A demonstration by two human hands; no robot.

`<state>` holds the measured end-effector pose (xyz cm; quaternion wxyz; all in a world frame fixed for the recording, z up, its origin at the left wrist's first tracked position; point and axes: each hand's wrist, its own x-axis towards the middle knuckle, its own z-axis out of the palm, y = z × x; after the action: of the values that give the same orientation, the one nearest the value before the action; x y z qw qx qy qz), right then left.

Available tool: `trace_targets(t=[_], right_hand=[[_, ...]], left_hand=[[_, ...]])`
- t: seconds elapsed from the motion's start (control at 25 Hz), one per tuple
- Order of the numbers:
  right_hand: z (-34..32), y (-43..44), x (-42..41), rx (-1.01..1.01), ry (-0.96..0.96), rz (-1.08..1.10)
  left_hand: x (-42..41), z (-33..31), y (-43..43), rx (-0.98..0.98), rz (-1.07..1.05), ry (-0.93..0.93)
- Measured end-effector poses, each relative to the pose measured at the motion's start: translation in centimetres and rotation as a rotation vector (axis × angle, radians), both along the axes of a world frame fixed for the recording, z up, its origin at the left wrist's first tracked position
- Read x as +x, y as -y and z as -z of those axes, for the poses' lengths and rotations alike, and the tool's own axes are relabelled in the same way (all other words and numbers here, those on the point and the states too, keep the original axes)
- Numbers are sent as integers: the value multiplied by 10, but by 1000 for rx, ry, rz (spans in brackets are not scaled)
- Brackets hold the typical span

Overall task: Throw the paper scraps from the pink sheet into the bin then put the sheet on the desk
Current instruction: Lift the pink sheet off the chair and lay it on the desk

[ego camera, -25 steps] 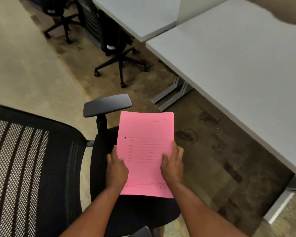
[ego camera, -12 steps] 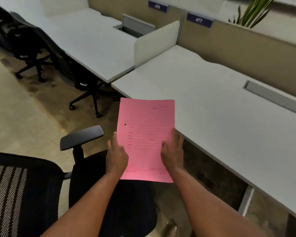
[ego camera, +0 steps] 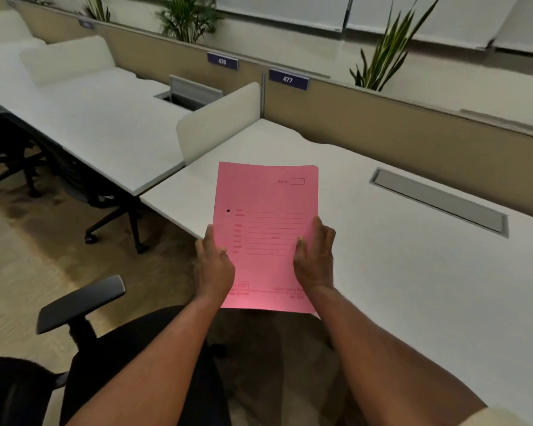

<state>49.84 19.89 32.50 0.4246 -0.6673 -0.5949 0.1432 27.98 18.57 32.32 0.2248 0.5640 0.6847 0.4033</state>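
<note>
Both hands clamp the pink sheet: left hand on its left edge, right hand on its right, thumbs on top. Sheet held level over the near edge of the white tabletop. No scraps on it, no bin in view. Likely the last step: lower it flat and let go. Office chair at left, partition and plants behind.

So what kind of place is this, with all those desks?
Most likely an open-plan office. Long white desks stand in rows, split by low dividers; numbered plates mark each seat along the partition, and wheeled chairs sit alongside. Both hands hold a pink sheet over one desk.
</note>
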Motion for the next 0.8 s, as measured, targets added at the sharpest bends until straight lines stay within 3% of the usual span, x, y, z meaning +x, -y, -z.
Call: trace_targets(t=[0.52, 0.8], right_hand=[[-19, -84, 120, 36, -73, 173], [3, -179, 175, 29, -58, 327]], left_hand=[[122, -34, -120, -25, 123, -123], [187, -25, -243, -36, 237, -155]])
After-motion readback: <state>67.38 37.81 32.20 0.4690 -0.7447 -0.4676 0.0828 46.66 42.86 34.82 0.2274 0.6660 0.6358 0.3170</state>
